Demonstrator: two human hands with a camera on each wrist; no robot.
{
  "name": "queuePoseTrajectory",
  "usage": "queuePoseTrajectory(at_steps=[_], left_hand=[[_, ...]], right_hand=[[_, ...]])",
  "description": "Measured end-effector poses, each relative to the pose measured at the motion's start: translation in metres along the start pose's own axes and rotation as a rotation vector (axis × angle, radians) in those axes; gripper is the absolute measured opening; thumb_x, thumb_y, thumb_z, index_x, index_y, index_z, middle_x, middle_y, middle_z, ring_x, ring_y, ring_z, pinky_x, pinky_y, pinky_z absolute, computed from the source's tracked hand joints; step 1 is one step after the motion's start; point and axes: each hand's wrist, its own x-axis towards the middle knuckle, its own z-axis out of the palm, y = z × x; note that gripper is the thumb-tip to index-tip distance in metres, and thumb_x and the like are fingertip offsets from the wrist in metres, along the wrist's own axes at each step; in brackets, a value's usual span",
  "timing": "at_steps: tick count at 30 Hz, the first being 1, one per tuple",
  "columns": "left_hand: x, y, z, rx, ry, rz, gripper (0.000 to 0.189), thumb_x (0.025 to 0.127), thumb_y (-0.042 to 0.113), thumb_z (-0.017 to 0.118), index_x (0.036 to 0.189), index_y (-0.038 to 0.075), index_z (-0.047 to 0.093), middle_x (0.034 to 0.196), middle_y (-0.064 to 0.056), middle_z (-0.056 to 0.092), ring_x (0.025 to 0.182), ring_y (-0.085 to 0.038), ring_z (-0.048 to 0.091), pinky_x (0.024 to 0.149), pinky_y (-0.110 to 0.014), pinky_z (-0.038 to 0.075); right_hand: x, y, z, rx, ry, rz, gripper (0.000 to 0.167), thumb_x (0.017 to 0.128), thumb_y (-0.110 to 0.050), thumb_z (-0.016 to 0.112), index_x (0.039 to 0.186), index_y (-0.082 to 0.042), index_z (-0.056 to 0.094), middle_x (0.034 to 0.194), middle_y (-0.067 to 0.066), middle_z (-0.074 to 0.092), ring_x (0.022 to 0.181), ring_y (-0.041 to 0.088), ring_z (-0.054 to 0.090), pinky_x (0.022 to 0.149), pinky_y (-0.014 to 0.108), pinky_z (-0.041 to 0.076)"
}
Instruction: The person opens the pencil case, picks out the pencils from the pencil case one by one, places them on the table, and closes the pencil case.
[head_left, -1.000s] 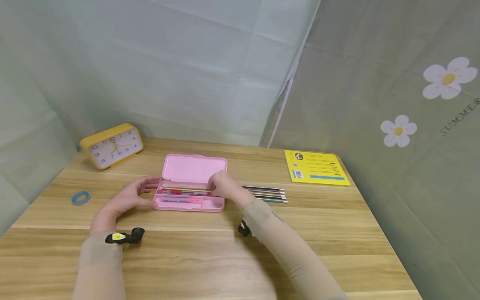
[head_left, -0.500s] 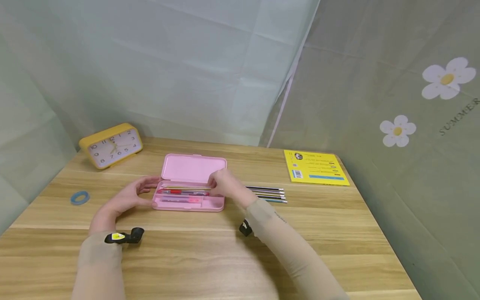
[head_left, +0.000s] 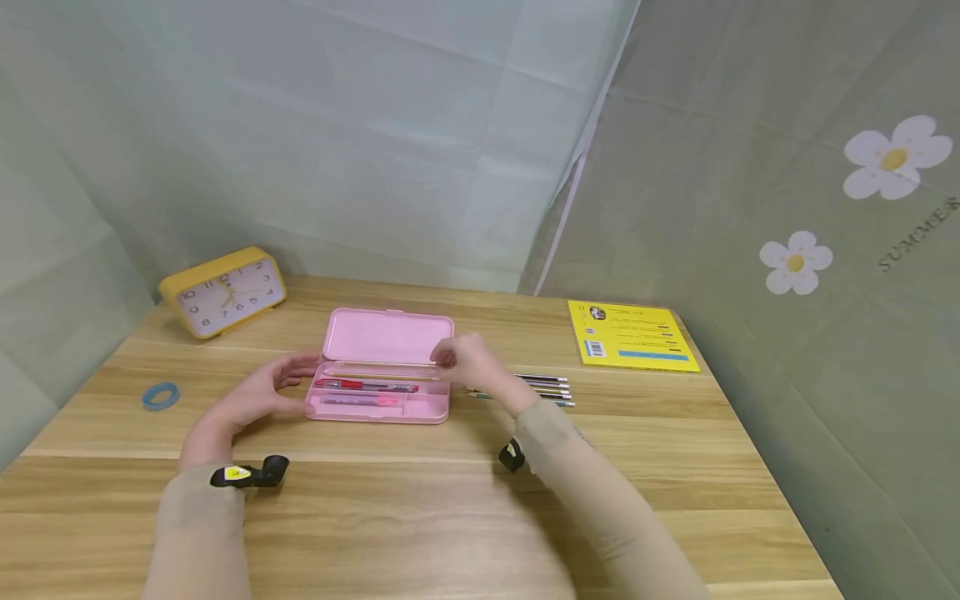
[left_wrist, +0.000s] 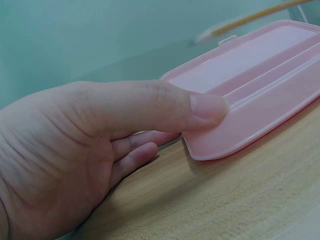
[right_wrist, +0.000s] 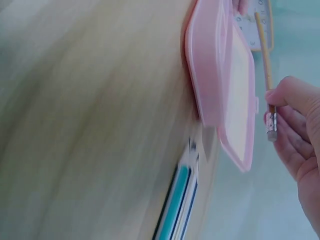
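Observation:
A pink pencil case (head_left: 390,335) lies open on the table, lid tipped back. My left hand (head_left: 258,392) holds its left end, thumb (left_wrist: 207,107) on the front corner and fingers round toward the back. My right hand (head_left: 476,367) pinches a yellow pencil (right_wrist: 265,60) near its eraser end between thumb and fingers. The pencil is raised over the case, its sharpened tip pointing left. In the rear compartment rests a red-and-clear pen (head_left: 367,385); a pen with a pink end (head_left: 360,401) is in the front one.
Several pencils (head_left: 551,392) lie side by side right of the case. A yellow book (head_left: 633,336) is at the back right, a yellow alarm clock (head_left: 225,292) at the back left. A blue ring-shaped roll (head_left: 161,396) sits at the left.
My right hand has risen from the case and shifted right, lifting the yellow pencil above the compartment. The left hand stays on the case's left end.

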Motion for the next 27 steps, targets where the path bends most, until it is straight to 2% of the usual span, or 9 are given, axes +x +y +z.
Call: queuePoseTrajectory(at_steps=[6, 11, 20, 27], left_hand=[[0.0, -0.001, 0.001, -0.006, 0.001, 0.008, 0.088, 0.078, 0.02, 0.082, 0.148, 0.002, 0.033, 0.148, -0.022, 0.042, 0.134, -0.038, 0.038, 0.095, -0.012, 0.035], [0.0, -0.002, 0.001, 0.001, 0.007, 0.015, 0.087, 0.077, 0.02, 0.082, 0.148, 0.002, 0.034, 0.148, -0.022, 0.043, 0.132, -0.033, 0.039, 0.094, -0.01, 0.035], [-0.001, -0.001, 0.0, -0.006, 0.002, 0.007, 0.089, 0.077, 0.02, 0.083, 0.149, 0.002, 0.033, 0.149, -0.022, 0.042, 0.134, -0.038, 0.038, 0.099, -0.02, 0.036], [-0.001, -0.002, -0.001, -0.007, -0.001, 0.006, 0.089, 0.078, 0.021, 0.082, 0.149, 0.003, 0.032, 0.15, -0.021, 0.041, 0.135, -0.039, 0.038, 0.095, -0.012, 0.036]], right_hand=[[-0.015, 0.019, -0.014, 0.07, 0.064, -0.051, 0.01, 0.078, 0.001, 0.073, 0.087, 0.001, 0.071, 0.08, 0.011, 0.074, 0.073, 0.017, 0.069, 0.067, 0.013, 0.052], [-0.029, 0.037, -0.026, 0.11, 0.079, -0.072, 0.01, 0.077, 0.004, 0.068, 0.086, 0.003, 0.071, 0.079, 0.013, 0.073, 0.071, 0.017, 0.069, 0.067, 0.015, 0.054], [-0.057, 0.063, -0.052, 0.228, 0.003, 0.043, 0.014, 0.078, 0.004, 0.069, 0.091, 0.007, 0.07, 0.081, 0.014, 0.073, 0.072, 0.012, 0.067, 0.068, 0.024, 0.057], [-0.081, 0.086, -0.067, 0.236, -0.06, 0.112, 0.011, 0.078, 0.001, 0.071, 0.089, 0.002, 0.071, 0.08, 0.009, 0.073, 0.071, 0.008, 0.065, 0.068, 0.024, 0.057]])
